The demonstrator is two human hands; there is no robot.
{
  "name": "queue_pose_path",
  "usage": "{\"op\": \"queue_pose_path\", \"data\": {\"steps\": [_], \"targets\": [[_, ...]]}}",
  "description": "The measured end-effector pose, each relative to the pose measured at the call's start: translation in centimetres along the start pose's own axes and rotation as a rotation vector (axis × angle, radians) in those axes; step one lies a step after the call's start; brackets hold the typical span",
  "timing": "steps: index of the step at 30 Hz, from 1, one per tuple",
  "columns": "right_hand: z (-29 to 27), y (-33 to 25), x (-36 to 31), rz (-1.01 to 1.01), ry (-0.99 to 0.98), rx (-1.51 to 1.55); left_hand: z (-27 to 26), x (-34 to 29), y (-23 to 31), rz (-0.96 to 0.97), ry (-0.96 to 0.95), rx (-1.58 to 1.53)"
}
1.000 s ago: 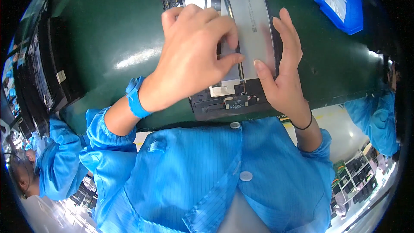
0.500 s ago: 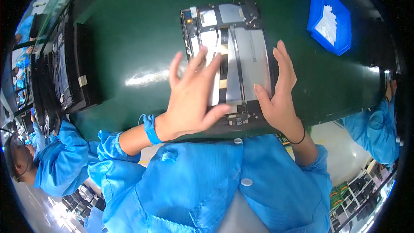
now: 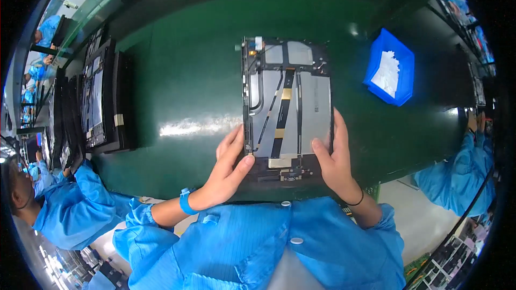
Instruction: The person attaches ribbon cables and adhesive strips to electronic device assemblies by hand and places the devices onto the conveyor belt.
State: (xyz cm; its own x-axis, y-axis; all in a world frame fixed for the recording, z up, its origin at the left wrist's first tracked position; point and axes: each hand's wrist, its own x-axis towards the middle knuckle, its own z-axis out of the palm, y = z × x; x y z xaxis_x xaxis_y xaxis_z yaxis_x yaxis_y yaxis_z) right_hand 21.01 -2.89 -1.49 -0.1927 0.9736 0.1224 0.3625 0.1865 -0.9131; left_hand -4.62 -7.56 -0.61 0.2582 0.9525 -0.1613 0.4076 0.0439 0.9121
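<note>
An opened tablet (image 3: 314, 96) with its inside facing up is at the middle of the green work table. Large grey battery cells, dark flex cables with gold patches and a small circuit board at the near end show in it. My left hand (image 3: 224, 174) grips its lower left edge, thumb on top and fingers along the side. On the opposite edge my right hand (image 3: 337, 164) holds it the same way, with the thumb lying over the battery. The underside of the tablet is hidden, so I cannot tell whether it touches the table.
A blue bin (image 3: 407, 78) with small white pieces stands at the right on the green table (image 3: 177, 70). Dark tablet parts (image 3: 99, 96) are stacked upright at the left. Co-workers in blue sit on both sides, one sleeve (image 3: 80, 209) close at the left.
My left hand, spread above the tablet before, has come down to its left edge and closed on it. My right hand has closed on the right edge. The tablet sits lower in the picture.
</note>
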Motion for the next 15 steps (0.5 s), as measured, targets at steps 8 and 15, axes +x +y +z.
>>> {"op": "queue_pose_path", "data": {"steps": [8,15], "targets": [[-0.5,-1.3,5.3,-0.014,0.139,0.581,-3.2,5.6,5.2,-0.176,-0.111,-0.997],[-1.0,0.2,10.5,0.213,0.161,0.852,-7.3,14.7,4.9,-0.296,-0.010,-0.951]]}}
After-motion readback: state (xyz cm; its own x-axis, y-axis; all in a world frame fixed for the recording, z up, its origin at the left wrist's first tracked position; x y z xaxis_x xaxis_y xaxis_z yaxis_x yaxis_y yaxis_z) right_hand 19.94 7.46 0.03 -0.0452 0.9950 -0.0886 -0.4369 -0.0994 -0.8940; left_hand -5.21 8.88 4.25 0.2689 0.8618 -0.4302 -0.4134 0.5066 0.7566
